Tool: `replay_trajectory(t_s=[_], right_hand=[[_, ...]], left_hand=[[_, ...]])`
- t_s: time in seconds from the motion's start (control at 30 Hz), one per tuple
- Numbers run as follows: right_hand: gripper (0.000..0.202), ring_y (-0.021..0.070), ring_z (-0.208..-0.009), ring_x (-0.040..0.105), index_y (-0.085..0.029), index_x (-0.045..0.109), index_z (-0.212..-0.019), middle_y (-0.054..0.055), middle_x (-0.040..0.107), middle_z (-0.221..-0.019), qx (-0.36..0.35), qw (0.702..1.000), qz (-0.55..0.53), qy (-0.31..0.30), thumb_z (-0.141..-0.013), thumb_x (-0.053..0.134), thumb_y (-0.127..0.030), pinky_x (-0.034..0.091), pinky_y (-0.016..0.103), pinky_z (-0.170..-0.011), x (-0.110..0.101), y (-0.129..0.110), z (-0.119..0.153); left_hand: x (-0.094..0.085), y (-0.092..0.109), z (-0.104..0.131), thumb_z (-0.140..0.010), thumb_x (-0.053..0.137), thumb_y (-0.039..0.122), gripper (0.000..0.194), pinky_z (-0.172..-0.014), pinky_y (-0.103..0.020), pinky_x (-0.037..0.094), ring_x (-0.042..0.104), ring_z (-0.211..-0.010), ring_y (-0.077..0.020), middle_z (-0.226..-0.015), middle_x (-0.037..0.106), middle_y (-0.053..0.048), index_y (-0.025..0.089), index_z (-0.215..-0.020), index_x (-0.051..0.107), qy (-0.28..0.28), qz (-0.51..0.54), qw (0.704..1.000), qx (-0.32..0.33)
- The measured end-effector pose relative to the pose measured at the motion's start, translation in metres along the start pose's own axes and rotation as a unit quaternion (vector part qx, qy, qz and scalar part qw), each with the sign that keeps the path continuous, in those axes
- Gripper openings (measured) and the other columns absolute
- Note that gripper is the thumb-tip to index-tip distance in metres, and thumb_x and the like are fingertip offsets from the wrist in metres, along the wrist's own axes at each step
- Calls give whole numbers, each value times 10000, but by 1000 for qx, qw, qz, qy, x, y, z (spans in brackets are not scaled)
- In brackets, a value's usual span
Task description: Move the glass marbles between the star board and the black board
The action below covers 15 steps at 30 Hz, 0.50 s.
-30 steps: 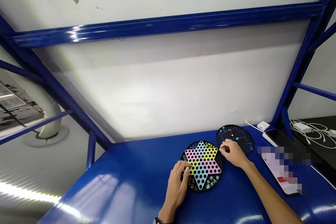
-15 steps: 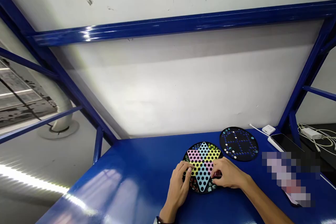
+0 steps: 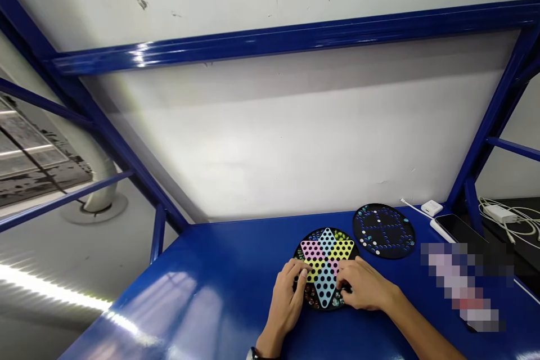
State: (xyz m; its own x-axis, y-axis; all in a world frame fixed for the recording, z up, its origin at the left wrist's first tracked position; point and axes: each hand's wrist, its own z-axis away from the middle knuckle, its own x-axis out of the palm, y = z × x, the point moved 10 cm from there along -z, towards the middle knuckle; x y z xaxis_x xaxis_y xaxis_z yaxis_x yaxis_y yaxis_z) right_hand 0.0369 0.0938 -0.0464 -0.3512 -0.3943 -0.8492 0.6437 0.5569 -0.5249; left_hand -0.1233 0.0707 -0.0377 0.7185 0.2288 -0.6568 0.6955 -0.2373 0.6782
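A round black Chinese checkers board (image 3: 325, 287) with a coloured star full of holes lies flat on the blue table. Marbles of several colours fill the pockets around the star. My left hand (image 3: 289, 295) is closed at the board's left edge, its bent fingers and thumb on the yellow point. Over the right side of the board, my right hand (image 3: 366, 286) has its fingers curled and drawn together near the pink point and the lower right pocket. Whatever is between those fingertips is hidden.
Behind my right hand lies a second round black board (image 3: 383, 230) with a few white and teal marbles. A white charger (image 3: 432, 208), a dark phone (image 3: 462, 230) and a blurred object (image 3: 464, 287) are at the right. A blue frame (image 3: 270, 42) and white wall (image 3: 287, 140) stand behind.
My right hand has turned and shifted slightly left and down, its fingers curling further over the right side of the board. My left hand has stayed in place.
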Motion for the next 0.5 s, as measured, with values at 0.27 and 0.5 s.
replay_trajectory(t_s=[0.27,0.5], right_hand=[[172,145,-803,581,-216,735,-793,6,670,-886,-11,999,-33,8,-757,589,-132,404,260,-776,-3,2,0],[190,156,-804,586,-235,761,-822,15,658,-916,-13,1000,-12,-16,-756,607,-147,407,267,-741,-5,-4,4]], left_hand=[[1,-3,2,-1030,368,443,364,-863,-340,519,639,-970,-211,-1000,691,-48,254,-931,663,-4,4,1000,-5],[2,-4,2,-1030,357,464,377,-879,-358,512,630,-989,-220,-1013,687,-58,254,-944,658,-11,14,1000,-11]])
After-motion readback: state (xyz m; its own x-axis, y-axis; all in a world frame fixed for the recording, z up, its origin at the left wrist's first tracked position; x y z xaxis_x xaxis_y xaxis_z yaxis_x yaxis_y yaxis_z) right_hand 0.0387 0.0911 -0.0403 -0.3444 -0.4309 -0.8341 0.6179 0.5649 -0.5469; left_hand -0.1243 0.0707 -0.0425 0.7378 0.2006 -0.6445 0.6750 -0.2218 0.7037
